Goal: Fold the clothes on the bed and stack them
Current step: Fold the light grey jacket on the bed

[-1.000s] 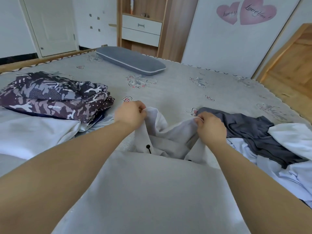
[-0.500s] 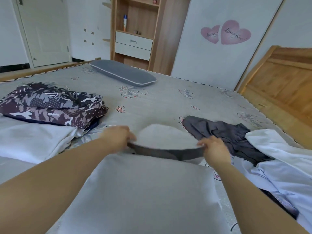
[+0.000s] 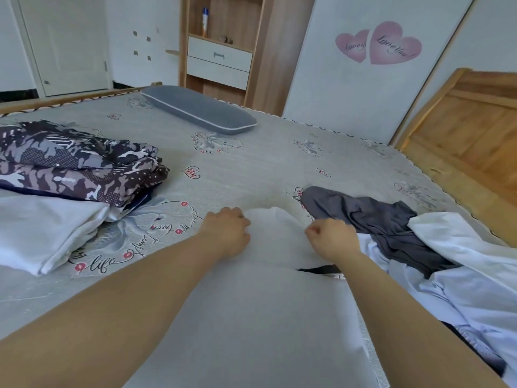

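Note:
A pale grey garment (image 3: 260,312) lies spread on the bed (image 3: 251,169) in front of me, its far part folded over. My left hand (image 3: 226,233) grips the folded edge on the left with curled fingers. My right hand (image 3: 333,239) pinches the same edge on the right. A folded camouflage garment (image 3: 72,166) sits on a folded white one (image 3: 42,231) at the left. Loose clothes lie at the right: a dark grey piece (image 3: 372,219) and white and pale blue ones (image 3: 461,264).
A grey pillow (image 3: 198,109) lies at the far side of the bed. A wooden headboard (image 3: 470,135) stands at the right. A wooden shelf unit with drawers (image 3: 221,51) and a white door (image 3: 67,43) are behind the bed.
Both hands carried the garment's top part forward and laid it down flat on the bed. The view lifted slightly toward the far wall.

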